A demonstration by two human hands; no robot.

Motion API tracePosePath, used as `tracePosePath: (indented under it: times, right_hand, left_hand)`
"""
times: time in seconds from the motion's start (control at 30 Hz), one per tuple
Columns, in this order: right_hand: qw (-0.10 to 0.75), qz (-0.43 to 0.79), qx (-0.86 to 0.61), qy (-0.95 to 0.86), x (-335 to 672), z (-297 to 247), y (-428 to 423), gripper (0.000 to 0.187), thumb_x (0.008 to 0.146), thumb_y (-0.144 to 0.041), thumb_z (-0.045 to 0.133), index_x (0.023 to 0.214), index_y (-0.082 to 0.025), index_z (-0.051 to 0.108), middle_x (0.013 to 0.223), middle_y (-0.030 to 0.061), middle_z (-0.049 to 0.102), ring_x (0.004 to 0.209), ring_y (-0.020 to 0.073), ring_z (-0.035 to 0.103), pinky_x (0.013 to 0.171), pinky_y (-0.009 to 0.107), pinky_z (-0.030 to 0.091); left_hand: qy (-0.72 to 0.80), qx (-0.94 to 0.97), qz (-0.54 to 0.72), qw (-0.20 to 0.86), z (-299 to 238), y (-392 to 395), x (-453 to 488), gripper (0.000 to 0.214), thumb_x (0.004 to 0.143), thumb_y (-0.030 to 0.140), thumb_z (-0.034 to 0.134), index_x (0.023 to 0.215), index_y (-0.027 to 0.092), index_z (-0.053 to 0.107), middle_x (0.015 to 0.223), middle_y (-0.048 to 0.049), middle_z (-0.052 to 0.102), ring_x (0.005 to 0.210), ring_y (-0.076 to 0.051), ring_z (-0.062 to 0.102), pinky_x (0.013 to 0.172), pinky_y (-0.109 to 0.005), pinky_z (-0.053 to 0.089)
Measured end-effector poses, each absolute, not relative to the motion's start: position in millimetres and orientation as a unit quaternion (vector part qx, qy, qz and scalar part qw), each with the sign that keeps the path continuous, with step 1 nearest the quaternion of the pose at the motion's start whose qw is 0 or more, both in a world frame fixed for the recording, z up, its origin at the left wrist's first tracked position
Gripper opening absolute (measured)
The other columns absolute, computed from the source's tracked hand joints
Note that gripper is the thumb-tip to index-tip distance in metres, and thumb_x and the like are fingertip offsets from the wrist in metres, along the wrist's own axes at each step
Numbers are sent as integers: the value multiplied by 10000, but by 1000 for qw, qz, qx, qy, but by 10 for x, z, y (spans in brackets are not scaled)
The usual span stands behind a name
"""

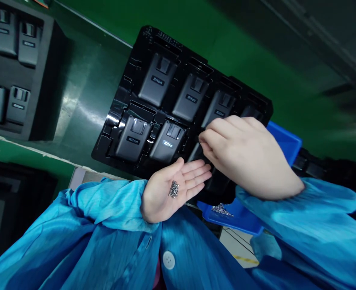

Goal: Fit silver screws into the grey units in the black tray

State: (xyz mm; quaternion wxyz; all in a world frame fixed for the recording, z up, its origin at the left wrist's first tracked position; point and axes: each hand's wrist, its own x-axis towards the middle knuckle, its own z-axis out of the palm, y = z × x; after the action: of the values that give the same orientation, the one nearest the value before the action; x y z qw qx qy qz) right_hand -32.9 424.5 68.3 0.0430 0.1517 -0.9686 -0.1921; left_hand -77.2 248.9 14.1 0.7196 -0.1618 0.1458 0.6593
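My left hand [172,189] lies palm up with its fingers stretched out, and a small heap of silver screws [174,189] rests in the palm. My right hand [241,153] hovers just above it with fingertips pinched together over the near row of a black tray [111,133]. What the pinch holds is too small to make out. The tray carries several dark grey housings [156,80] marked "Riton", each in its own pocket. Part of the near row is hidden under my right hand.
A blue bin [244,219] with more loose screws [222,209] sits under my right forearm. Another black tray [39,72] of grey housings stands at the far left on the green bench [84,92]. My blue sleeves fill the foreground.
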Motion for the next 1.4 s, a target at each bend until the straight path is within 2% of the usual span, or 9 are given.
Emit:
tracePosePath:
  times: [0.13, 0.4, 0.57, 0.67, 0.73, 0.83, 0.9, 1.0, 1.4]
  right_hand:
    - [43, -179, 159, -970, -231, 692, 4219, 40, 900, -91, 612, 899, -88, 652, 813, 78, 523, 790, 224, 461, 724, 370, 366]
    - [72, -116, 115, -984, 27, 557, 4280, 244, 938, -108, 613, 1173, -63, 655, 1012, 95, 642, 908, 222, 561, 764, 362, 453]
    - [73, -82, 82, -991, 44, 555, 4264, 248, 966, -114, 570, 1195, -70, 654, 1019, 99, 633, 890, 211, 580, 732, 347, 450]
    - [97, -49, 54, -993, 43, 641, 4131, 199, 946, -92, 586, 1131, -74, 660, 1010, 105, 623, 901, 217, 589, 744, 367, 454]
    - [119, 13, 41, -992, 43, 706, 3981, 142, 916, -75, 627, 1054, -96, 648, 995, 103, 615, 905, 213, 583, 760, 382, 457]
    - [92, 143, 56, -984, 33, 756, 3746, 80, 919, -101, 649, 983, -132, 612, 1031, 72, 633, 928, 191, 576, 788, 383, 450]
    - [55, 187, 63, -979, 16, 752, 3638, 59, 938, -126, 640, 993, -135, 617, 1067, 56, 643, 953, 191, 567, 799, 378, 428]
    - [25, 195, 74, -978, -16, 722, 3576, 69, 949, -140, 631, 1008, -112, 651, 1040, 70, 633, 942, 197, 543, 784, 366, 398]
    - [-22, 167, 57, -984, -77, 710, 3559, 85, 942, -130, 591, 864, -122, 624, 905, 53, 580, 832, 180, 460, 751, 346, 306]
  left_hand:
    - [146, -167, 662, 716, 149, 2478, -783, 669, 1013, 502, 296, 1554, 119, 385, 1550, -31, 470, 1494, -134, 429, 1393, -365, 209]
    - [143, -158, 666, 715, 167, 2490, -793, 658, 1017, 496, 280, 1551, 128, 390, 1572, -35, 423, 1510, -135, 404, 1389, -357, 220]
    - [134, -156, 668, 715, 145, 2473, -798, 657, 1015, 508, 289, 1544, 133, 398, 1566, -32, 430, 1498, -126, 419, 1377, -348, 229]
    - [111, -152, 663, 724, 134, 2464, -813, 634, 1024, 517, 254, 1478, 138, 481, 1533, -41, 485, 1423, -121, 507, 1321, -333, 286]
    - [93, -156, 668, 721, 134, 2453, -828, 621, 1028, 521, 219, 1366, 142, 577, 1456, -52, 569, 1302, -105, 598, 1209, -293, 381]
    - [70, -144, 685, 710, 150, 2429, -859, 615, 1033, 479, 180, 1155, 123, 666, 1159, -58, 711, 964, -53, 678, 919, -202, 469]
    - [67, -129, 691, 708, 169, 2415, -883, 628, 1035, 435, 146, 1001, 103, 677, 927, -55, 713, 762, -55, 646, 785, -198, 460]
    - [85, -154, 683, 708, 195, 2409, -914, 637, 1029, 407, 121, 808, 97, 632, 689, -47, 632, 627, -99, 619, 710, -233, 464]
    - [67, -183, 682, 705, 173, 2413, -928, 574, 1028, 382, 160, 658, 98, 494, 625, -38, 561, 590, -96, 609, 651, -223, 480]
